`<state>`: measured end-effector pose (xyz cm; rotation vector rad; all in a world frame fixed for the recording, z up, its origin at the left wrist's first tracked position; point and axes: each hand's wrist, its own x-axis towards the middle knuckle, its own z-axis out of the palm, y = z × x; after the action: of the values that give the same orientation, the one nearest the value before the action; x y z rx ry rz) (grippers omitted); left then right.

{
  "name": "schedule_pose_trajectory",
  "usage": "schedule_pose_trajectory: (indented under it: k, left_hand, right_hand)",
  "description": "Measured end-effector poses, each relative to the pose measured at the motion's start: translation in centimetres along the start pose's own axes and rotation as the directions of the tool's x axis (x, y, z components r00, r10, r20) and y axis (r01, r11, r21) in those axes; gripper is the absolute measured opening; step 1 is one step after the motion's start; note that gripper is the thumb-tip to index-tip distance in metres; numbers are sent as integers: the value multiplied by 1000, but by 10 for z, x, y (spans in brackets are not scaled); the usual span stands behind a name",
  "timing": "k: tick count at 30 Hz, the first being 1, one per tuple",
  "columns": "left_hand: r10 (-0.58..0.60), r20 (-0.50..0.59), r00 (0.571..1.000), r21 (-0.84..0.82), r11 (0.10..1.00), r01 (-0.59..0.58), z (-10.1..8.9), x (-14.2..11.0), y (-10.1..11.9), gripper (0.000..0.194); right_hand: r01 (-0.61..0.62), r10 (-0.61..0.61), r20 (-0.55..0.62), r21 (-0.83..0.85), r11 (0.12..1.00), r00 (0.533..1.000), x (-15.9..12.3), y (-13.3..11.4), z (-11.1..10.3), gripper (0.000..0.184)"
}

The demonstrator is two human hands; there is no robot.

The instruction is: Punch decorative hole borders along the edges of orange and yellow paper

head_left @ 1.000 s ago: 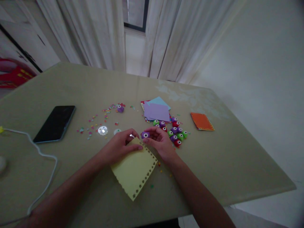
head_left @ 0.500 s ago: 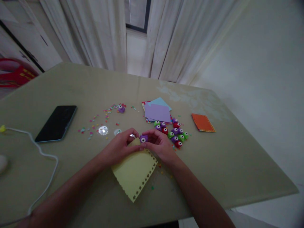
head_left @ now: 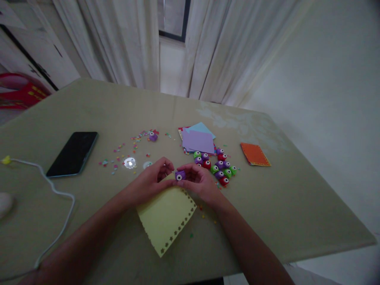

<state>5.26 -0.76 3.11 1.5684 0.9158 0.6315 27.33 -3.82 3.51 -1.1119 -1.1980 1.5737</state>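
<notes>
My left hand (head_left: 157,178) grips the upper corner of a pale yellow sheet of paper (head_left: 166,217), which has small shapes punched along its right and lower-left edges. Between the thumb and fingers of my right hand (head_left: 198,181) is a small purple paper punch (head_left: 179,175), its round face with a star turned toward me. The punch sits at the paper's top corner. Whether the paper's edge lies inside its slot cannot be made out. Right of my right hand lies a cluster of purple, green and red punches (head_left: 219,166).
Purple and blue paper sheets (head_left: 198,141) lie stacked behind my hands, with an orange punched square (head_left: 255,154) to the right. Another purple punch (head_left: 152,136) sits among scattered confetti (head_left: 118,148). A black phone (head_left: 73,154) and a white cable (head_left: 63,194) are at left.
The yellow paper's lower tip has swung slightly left and down. Both hands keep their hold at its top corner, and the view has shifted a little.
</notes>
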Motion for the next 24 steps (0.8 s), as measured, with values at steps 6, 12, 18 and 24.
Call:
schedule_pose_trajectory:
  k: [6,12,18,24]
  left_hand:
    - [11,-34,999,42,999,-9,-4,0,0,37]
    - [-13,-11,1000,47,999,13,-4,1,1,41]
    - [-12,13,1000,60,998,11,4,-1,4,40]
    - [-3,0,1000,56,998,3,14,-2,5,41]
  right_hand:
    - [3,-3,-2,9,1000,1000,-1,1,-3,45]
    - [18,-18,15,3,1000,1000,-2,-3,0,47]
    - [37,-38,-34,-29,999,999,-2,-2,0,42]
    - [-4,4,-31,-11,1000,1000,-3,2,5,43]
